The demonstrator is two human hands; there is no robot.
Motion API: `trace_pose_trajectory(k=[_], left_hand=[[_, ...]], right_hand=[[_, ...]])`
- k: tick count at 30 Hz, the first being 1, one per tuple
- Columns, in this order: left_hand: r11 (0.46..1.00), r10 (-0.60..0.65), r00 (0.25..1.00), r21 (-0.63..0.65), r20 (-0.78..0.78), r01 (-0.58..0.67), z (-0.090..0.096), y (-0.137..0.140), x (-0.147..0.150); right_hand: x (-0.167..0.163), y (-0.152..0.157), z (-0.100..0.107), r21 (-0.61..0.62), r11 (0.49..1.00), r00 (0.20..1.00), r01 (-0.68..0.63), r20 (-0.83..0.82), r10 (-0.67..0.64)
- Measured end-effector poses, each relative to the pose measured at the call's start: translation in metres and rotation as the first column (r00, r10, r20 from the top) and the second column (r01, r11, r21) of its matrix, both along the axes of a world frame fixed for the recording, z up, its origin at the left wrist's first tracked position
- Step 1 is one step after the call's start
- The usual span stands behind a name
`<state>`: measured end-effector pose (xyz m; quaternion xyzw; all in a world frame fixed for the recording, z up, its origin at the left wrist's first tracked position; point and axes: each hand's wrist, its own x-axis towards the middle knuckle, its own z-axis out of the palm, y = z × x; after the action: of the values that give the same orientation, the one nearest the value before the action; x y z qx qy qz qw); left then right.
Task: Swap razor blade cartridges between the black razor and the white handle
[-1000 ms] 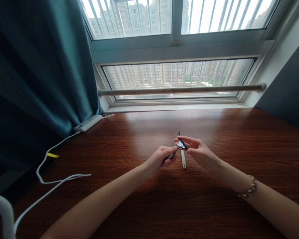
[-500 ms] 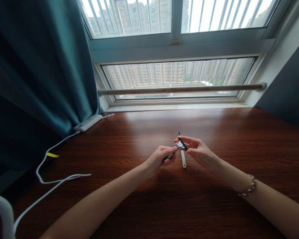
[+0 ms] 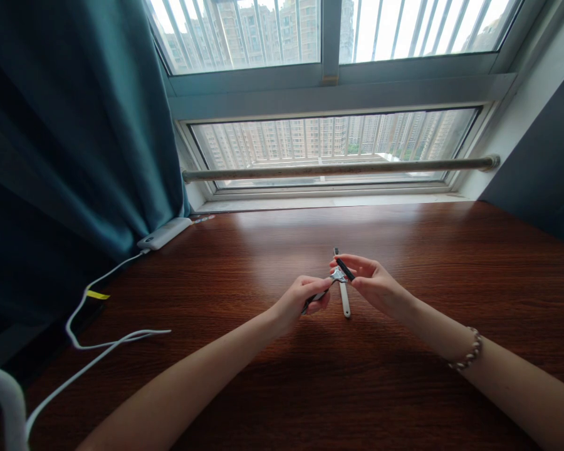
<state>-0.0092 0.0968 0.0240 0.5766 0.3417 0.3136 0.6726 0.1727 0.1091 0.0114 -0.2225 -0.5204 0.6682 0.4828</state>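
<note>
Above the middle of the dark wooden table (image 3: 404,388), both my hands hold one small black and silver razor (image 3: 339,274). My left hand (image 3: 302,302) is closed around its thin dark handle. My right hand (image 3: 369,283) pinches the black head at the upper end between thumb and fingers. Just beneath the razor, a slim white stick-shaped tool (image 3: 344,300) lies flat on the table, pointing away from me, partly hidden by my hands.
A white power bank (image 3: 164,232) lies at the table's back left by the teal curtain (image 3: 70,144), with a white cable (image 3: 108,341) trailing off the left edge. A metal rail (image 3: 341,168) runs along the window behind the table.
</note>
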Motion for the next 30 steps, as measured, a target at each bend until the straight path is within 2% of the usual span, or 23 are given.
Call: trace_pose_trajectory(k=[2, 5, 7, 9, 11, 13, 16, 18, 21, 24, 26, 28, 30], left_hand=[[0.999, -0.007, 0.999, -0.031, 0.047, 0.009, -0.002, 0.001, -0.001], [0.987, -0.030, 0.984, -0.151, 0.177, 0.058, -0.005, 0.004, -0.002], [0.966, -0.045, 0.958, -0.231, 0.285, 0.114, -0.006, 0.007, -0.003], [0.946, -0.060, 0.927, -0.275, 0.371, 0.172, -0.006, 0.009, -0.004], [0.932, -0.072, 0.900, -0.293, 0.430, 0.214, -0.006, 0.011, -0.005], [0.922, -0.074, 0.882, -0.304, 0.466, 0.238, -0.007, 0.013, -0.006], [0.908, -0.060, 0.864, -0.333, 0.499, 0.255, -0.007, 0.013, -0.007], [0.900, -0.048, 0.855, -0.348, 0.516, 0.261, -0.007, 0.013, -0.008], [0.891, -0.047, 0.849, -0.362, 0.527, 0.274, -0.006, 0.014, -0.008], [0.876, -0.053, 0.843, -0.380, 0.536, 0.297, -0.006, 0.014, -0.008], [0.864, -0.050, 0.839, -0.398, 0.542, 0.309, -0.007, 0.015, -0.009], [0.849, -0.047, 0.838, -0.420, 0.544, 0.321, -0.009, 0.016, -0.009], [0.834, -0.047, 0.842, -0.443, 0.537, 0.330, -0.012, 0.017, -0.009]], right_hand=[[0.000, 0.000, 0.000, 0.000, 1.000, 1.000, 0.008, 0.007, -0.008], [0.001, 0.001, 0.001, 0.026, 0.998, 0.995, 0.050, 0.086, -0.052], [0.001, 0.001, 0.000, 0.086, 0.991, 0.967, 0.098, 0.228, -0.115], [-0.001, -0.001, -0.002, 0.218, 0.966, 0.872, 0.142, 0.434, -0.226], [-0.004, -0.004, -0.006, 0.409, 0.906, 0.722, 0.106, 0.595, -0.353], [-0.009, -0.010, -0.011, 0.575, 0.818, 0.605, -0.017, 0.657, -0.450], [-0.016, -0.019, -0.016, 0.678, 0.710, 0.512, -0.192, 0.686, -0.517], [-0.018, -0.024, -0.017, 0.690, 0.682, 0.465, -0.242, 0.700, -0.542], [-0.020, -0.027, -0.016, 0.677, 0.680, 0.431, -0.281, 0.722, -0.541], [-0.019, -0.026, -0.014, 0.666, 0.677, 0.430, -0.312, 0.735, -0.524], [-0.018, -0.024, -0.014, 0.671, 0.683, 0.415, -0.288, 0.730, -0.543], [-0.015, -0.021, -0.016, 0.673, 0.714, 0.338, -0.192, 0.729, -0.596], [-0.013, -0.018, -0.019, 0.665, 0.742, 0.210, -0.077, 0.739, -0.640]])
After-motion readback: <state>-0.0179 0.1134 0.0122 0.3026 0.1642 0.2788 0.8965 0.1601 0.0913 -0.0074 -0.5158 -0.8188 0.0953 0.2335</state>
